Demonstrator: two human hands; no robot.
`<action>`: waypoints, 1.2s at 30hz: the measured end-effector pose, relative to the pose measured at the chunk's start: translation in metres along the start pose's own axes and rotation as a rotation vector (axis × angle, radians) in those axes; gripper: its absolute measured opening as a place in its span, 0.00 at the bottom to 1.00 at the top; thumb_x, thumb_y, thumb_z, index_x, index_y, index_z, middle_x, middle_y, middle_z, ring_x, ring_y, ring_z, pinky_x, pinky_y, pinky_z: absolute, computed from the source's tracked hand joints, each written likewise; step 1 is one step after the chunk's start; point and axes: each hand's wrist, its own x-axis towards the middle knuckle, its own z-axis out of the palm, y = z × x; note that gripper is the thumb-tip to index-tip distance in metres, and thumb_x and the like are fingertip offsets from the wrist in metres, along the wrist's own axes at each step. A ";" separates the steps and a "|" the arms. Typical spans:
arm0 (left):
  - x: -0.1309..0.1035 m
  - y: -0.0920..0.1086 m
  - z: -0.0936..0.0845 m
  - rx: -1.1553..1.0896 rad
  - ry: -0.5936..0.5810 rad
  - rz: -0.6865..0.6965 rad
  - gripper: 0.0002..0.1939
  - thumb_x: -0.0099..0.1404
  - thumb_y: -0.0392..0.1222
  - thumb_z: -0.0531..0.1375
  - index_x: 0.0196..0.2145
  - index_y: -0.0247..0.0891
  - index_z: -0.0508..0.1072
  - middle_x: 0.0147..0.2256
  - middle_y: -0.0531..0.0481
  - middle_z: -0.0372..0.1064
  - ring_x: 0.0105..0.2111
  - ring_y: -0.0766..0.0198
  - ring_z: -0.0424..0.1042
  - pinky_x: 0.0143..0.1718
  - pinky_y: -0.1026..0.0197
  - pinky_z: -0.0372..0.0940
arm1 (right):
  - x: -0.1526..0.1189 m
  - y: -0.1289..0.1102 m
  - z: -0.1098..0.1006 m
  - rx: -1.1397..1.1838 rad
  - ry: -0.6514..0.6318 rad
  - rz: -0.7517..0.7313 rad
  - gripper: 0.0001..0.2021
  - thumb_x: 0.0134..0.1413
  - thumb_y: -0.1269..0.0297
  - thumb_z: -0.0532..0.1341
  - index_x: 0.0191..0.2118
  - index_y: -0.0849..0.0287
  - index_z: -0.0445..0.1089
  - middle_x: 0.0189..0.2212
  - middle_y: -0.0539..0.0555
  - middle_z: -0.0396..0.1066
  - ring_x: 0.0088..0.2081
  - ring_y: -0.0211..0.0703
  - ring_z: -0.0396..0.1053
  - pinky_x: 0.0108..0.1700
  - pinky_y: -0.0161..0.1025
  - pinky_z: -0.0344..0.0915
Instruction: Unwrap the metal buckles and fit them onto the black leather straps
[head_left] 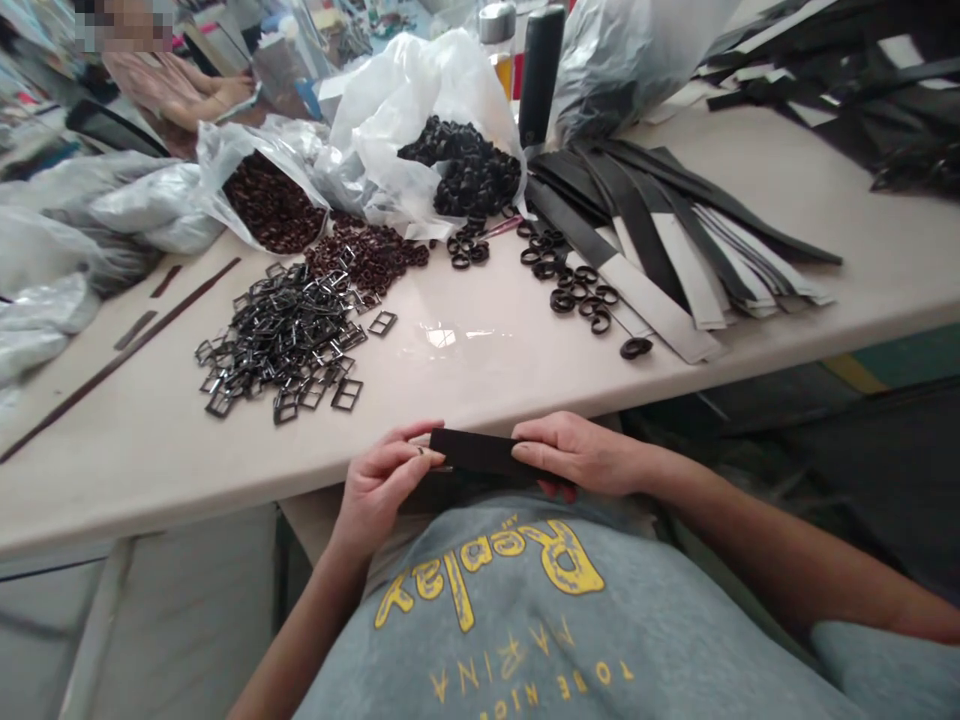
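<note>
A dark strap [476, 452] is stretched between my hands, just in front of the table's near edge. My left hand [386, 480] pinches its left end between thumb and fingers. A thin, shiny piece shows by those fingertips, too small to make out, perhaps part of a buckle. Farther along, my right hand [574, 455] grips the strap with the thumb on top, and the strap's right end is partly hidden under it. Beyond my left hand, a heap of metal buckles [281, 335] lies on the table. Black strap loops [581, 290] are scattered beyond my right hand.
Dark straps with pale ends [660, 240] fan out at the right. Bags of brown loops [274, 200] and black loops [476, 175] lie open at the back, near a black bottle [540, 75]. A long brown strip [124, 355] lies left. Another person [169, 85] sits across.
</note>
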 end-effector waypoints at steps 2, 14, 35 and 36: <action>-0.001 0.000 0.002 0.133 -0.030 -0.021 0.06 0.61 0.41 0.66 0.29 0.40 0.83 0.35 0.48 0.77 0.38 0.67 0.74 0.40 0.71 0.67 | 0.001 0.000 0.001 -0.012 -0.033 0.037 0.16 0.65 0.52 0.53 0.34 0.61 0.65 0.22 0.49 0.68 0.18 0.34 0.63 0.21 0.32 0.59; -0.004 -0.015 0.022 -0.357 0.164 -0.406 0.11 0.52 0.47 0.72 0.27 0.36 0.80 0.28 0.51 0.75 0.28 0.68 0.73 0.32 0.68 0.69 | 0.030 0.020 0.044 -0.564 0.620 -0.485 0.20 0.57 0.56 0.68 0.52 0.58 0.72 0.42 0.56 0.75 0.40 0.44 0.74 0.43 0.40 0.71; 0.004 -0.007 0.017 -0.455 0.277 -0.281 0.19 0.54 0.53 0.71 0.31 0.35 0.74 0.30 0.50 0.76 0.26 0.64 0.76 0.26 0.65 0.71 | 0.026 0.018 0.026 -0.485 0.809 -0.593 0.05 0.63 0.68 0.61 0.38 0.59 0.75 0.31 0.52 0.73 0.32 0.36 0.71 0.35 0.33 0.66; 0.007 -0.004 0.012 -0.448 0.305 -0.268 0.20 0.53 0.54 0.72 0.30 0.35 0.72 0.28 0.51 0.75 0.24 0.65 0.75 0.24 0.66 0.70 | 0.022 0.016 0.021 -0.476 0.828 -0.584 0.05 0.62 0.68 0.61 0.37 0.59 0.74 0.30 0.51 0.73 0.32 0.36 0.71 0.34 0.33 0.66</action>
